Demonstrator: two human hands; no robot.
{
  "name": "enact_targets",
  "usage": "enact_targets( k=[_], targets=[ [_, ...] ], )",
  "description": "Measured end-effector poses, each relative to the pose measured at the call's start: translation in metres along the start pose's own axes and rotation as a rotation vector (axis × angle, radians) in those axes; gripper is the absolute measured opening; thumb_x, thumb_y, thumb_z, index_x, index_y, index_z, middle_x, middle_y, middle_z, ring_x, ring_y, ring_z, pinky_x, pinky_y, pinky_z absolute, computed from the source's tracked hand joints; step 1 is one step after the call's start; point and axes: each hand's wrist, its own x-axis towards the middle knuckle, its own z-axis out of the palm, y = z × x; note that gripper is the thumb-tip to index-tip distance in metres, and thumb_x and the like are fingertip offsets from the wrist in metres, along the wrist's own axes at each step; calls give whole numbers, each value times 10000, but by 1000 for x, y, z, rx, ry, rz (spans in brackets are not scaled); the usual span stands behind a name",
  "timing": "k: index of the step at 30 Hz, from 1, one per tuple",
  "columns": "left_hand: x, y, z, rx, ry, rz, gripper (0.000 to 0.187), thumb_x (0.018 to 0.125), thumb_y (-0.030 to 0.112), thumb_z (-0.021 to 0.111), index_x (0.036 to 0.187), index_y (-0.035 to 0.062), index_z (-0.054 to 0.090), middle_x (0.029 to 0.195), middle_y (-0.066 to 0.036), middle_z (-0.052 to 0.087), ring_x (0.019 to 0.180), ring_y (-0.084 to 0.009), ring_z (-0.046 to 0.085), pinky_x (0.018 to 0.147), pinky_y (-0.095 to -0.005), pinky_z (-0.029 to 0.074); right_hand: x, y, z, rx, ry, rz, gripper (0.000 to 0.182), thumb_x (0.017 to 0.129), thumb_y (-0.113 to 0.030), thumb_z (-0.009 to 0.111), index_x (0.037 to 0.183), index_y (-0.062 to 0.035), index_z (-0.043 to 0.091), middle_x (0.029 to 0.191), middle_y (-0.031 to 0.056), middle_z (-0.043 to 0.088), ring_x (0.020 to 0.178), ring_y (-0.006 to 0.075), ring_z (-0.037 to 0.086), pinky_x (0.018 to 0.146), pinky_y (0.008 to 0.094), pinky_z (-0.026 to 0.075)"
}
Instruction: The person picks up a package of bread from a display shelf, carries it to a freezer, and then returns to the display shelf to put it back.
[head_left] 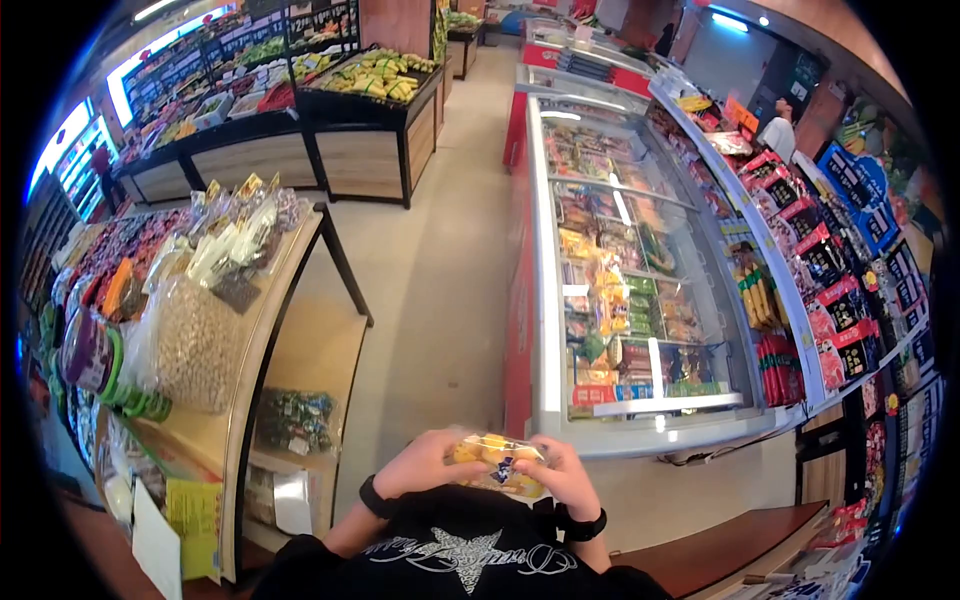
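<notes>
A clear plastic package of yellow, rounded pieces (497, 452) is held close in front of my chest. The kind of food inside is too small to make out; a dark blue print shows on the wrapping. My left hand (430, 464) grips its left end, with the thumb laid over the front. At the other end, my right hand (562, 478) is closed on the same package, its thumb also on the front. The fingers behind the package are hidden. Both wrists wear dark bands.
Ahead on the right stands a glass-topped freezer (640, 300) full of packaged food. A wooden display table (262, 330) with bagged goods is on the left. Between them runs an aisle floor (440, 270). Further off is a stand of bananas (385, 75). A person (778, 130) is at the far right.
</notes>
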Motion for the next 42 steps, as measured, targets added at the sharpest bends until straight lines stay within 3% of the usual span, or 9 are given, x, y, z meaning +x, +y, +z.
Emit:
enact_targets(
  k=[7,9,13,16,19,31,34,40,42],
  targets=[
    [3,-29,-90,140,93,-46,411,818,308,699,1027,-35,607,805,-125,659,717,-172,623,679,-289,486,92,-15,49,-145,-95,-187,371,817,-243,705,1037,39,607,905,88,655,786,115,593,715,276,484],
    [0,-27,-114,-160,144,-153,336,847,243,671,1019,-40,617,836,-96,676,736,-118,615,695,-267,488,109,-32,67,-128,-123,-203,383,818,-270,698,1031,38,616,872,101,666,775,128,603,721,281,482],
    [-4,-47,-150,-249,203,-187,287,862,195,648,1020,-43,623,873,-66,679,764,-88,606,708,-254,488,142,-39,96,-244,-225,-69,345,830,-275,683,995,25,639,775,91,670,722,137,607,707,274,477],
    [-3,-57,-167,-310,192,-217,289,864,193,643,1027,-44,622,863,-54,673,762,-88,600,709,-254,486,160,-46,102,-267,-268,-35,271,851,-187,672,991,43,639,795,33,655,723,67,545,680,234,456],
    [3,-74,-175,-307,255,-169,281,866,186,638,1026,-44,618,885,-61,671,785,-105,602,719,-263,484,179,-53,102,-260,-298,7,316,836,-267,677,1002,-1,645,781,102,669,701,157,614,692,285,477],
    [83,-95,-213,-286,395,-220,285,836,194,676,1001,-24,597,887,-119,664,818,-153,615,753,-291,483,278,-64,67,-299,-337,-124,350,825,-275,691,1010,17,634,778,109,667,694,147,609,681,282,477],
    [120,-91,-226,-120,398,-90,298,836,196,667,1015,-30,594,865,-103,661,812,-152,613,746,-289,484,304,-103,43,-253,-371,49,325,833,-255,685,1009,15,637,745,91,663,659,126,608,638,254,474],
    [195,-78,-238,-323,323,-151,277,861,189,609,1013,-42,601,893,-66,637,845,-120,581,765,-269,466,347,-114,-7,-284,-368,-80,315,835,-238,677,1017,13,626,721,77,655,650,133,616,640,260,481],
    [218,-80,-237,-302,296,-74,241,878,174,584,989,-39,605,912,-59,633,851,-105,565,760,-266,462,356,-117,-24,-284,-359,-90,315,835,-238,677,1017,13,624,713,75,653,647,134,616,638,263,481]
  ],
)
